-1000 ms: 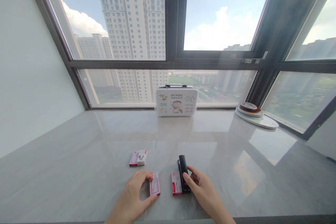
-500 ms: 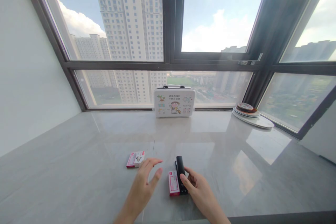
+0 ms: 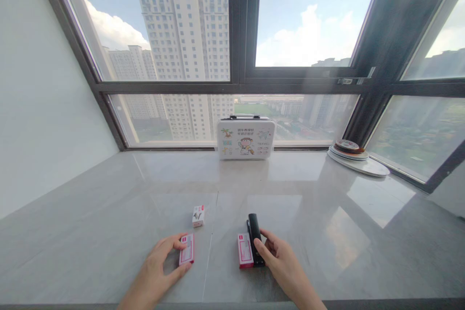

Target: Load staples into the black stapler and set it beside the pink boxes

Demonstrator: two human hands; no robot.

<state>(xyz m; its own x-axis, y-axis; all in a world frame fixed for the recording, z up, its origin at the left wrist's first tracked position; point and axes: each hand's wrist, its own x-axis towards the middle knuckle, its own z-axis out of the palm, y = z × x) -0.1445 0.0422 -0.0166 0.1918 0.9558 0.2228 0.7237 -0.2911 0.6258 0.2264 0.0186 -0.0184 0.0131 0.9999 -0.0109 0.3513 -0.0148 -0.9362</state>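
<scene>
My left hand [image 3: 158,269] pinches a small red and white box [image 3: 187,255] that lies on the grey stone sill. My right hand [image 3: 281,261] rests its thumb and fingers on the near end of a black stapler [image 3: 255,237], which lies pointing away from me. A second red and white box [image 3: 245,256] lies against the stapler's left side. A small white box [image 3: 198,216] stands alone a little beyond my left hand.
A white tin case with a handle and cartoon prints [image 3: 245,137] stands against the window at the back. A stack of round plates [image 3: 354,157] sits at the back right. The sill's front edge [image 3: 232,304] runs under my wrists.
My left hand let go of the box it held a second ago, reached forward, and now holds a red box nearer and further left. Only the white box remains ahead. My right hand stayed on the stapler.
</scene>
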